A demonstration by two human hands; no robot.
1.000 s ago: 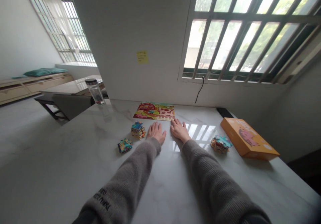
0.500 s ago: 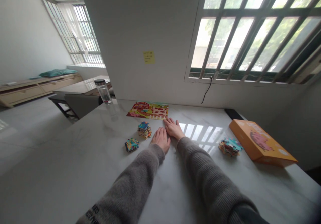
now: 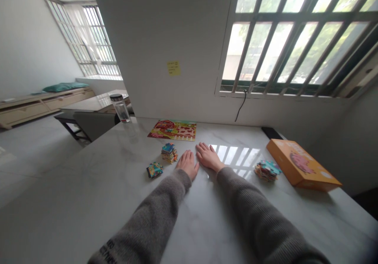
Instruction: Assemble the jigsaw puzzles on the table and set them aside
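Observation:
My left hand [image 3: 188, 164] lies palm down on the white marbled table [image 3: 118, 193], fingers stretched forward, holding nothing. Flat on the same surface to its right rests my right hand [image 3: 209, 156], also with nothing in it. Just left of my left hand stands a taller stack of jigsaw puzzle pieces [image 3: 169, 153], and a lower stack of puzzle pieces [image 3: 154, 170] sits nearer to me. Beyond my hands lies a farm picture card [image 3: 173, 130] showing a red barn and a cow-spotted patch. A third pile of puzzle pieces [image 3: 267, 170] is off to the right.
An orange box [image 3: 302, 164] with a pig picture lies at the right, with a black flat object [image 3: 271, 133] behind it. A clear bottle [image 3: 120, 108] stands at the far left table edge. A wall with a yellow note [image 3: 173, 68] rises behind the table.
My right hand has slid a little right and back from the picture card, widening the gap to my left hand. The left hand stays nearly in place; the view shifts slightly.

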